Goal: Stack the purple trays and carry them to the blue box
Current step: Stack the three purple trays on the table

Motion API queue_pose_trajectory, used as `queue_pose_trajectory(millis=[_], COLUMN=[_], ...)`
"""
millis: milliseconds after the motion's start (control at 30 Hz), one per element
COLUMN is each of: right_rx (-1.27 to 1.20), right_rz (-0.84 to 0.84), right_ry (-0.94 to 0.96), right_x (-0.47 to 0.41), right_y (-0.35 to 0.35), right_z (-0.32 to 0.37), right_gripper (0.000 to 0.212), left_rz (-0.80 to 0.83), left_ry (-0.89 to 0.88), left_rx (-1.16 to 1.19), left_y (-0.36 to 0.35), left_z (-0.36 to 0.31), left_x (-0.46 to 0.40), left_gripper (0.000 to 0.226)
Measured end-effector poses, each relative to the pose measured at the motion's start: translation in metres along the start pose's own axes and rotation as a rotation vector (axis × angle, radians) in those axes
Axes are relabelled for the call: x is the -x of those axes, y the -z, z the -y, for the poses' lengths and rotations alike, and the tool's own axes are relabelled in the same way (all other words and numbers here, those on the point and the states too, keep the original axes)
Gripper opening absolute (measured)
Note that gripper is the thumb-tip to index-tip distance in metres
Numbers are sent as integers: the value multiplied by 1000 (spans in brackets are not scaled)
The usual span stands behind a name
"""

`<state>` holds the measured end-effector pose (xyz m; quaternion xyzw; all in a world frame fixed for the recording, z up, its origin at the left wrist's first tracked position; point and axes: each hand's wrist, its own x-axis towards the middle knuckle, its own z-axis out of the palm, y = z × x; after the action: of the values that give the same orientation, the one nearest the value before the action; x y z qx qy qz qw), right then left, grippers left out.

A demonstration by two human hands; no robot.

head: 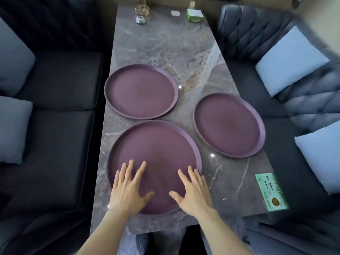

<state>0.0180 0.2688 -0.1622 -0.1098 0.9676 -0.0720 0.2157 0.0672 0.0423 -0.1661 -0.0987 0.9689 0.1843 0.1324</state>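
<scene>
Three round purple trays lie flat and apart on a grey marble table (pixel 165 46). The nearest tray (pixel 156 144) is the largest in view. A second tray (pixel 140 91) lies behind it to the left, and a third tray (pixel 229 125) to the right. My left hand (pixel 128 188) and my right hand (pixel 192 190) hover over the near part of the nearest tray, palms down, fingers spread, holding nothing. No blue box is in view.
Dark sofas flank the table, with pale blue cushions (pixel 290 60) on the right and grey ones (pixel 12 129) on the left. A green card (pixel 271 192) lies at the near right corner. A green box (pixel 195 15), a gold wire holder (pixel 141 9) and small items stand at the far end.
</scene>
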Motion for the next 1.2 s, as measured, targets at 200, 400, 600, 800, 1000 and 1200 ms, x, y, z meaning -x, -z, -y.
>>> queue_pose_trajectory(millis=[200, 400, 600, 800, 1000, 1200], right_rx=[43, -137, -456, -597, -668, -611], right_rz=[-32, -43, -420, -495, -489, -450], right_ry=[12, -25, -262, -625, -721, -685], right_x=[6, 7, -10, -55, -107, -162], right_y=[-4, 10, 58, 108, 147, 162], right_z=[-17, -32, -79, -172, -253, -293], right_gripper=[81, 64, 12, 18, 16, 41], left_rz=[100, 77, -123, -118, -59, -32], left_ry=[24, 38, 59, 152, 247, 389], left_rx=[-75, -98, 2, 331, 532, 589], left_y=[-17, -19, 2, 28, 26, 17], left_z=[-11, -34, -70, -147, -208, -241], left_x=[4, 13, -20, -98, -176, -227], left_gripper=[109, 98, 46, 32, 42, 62])
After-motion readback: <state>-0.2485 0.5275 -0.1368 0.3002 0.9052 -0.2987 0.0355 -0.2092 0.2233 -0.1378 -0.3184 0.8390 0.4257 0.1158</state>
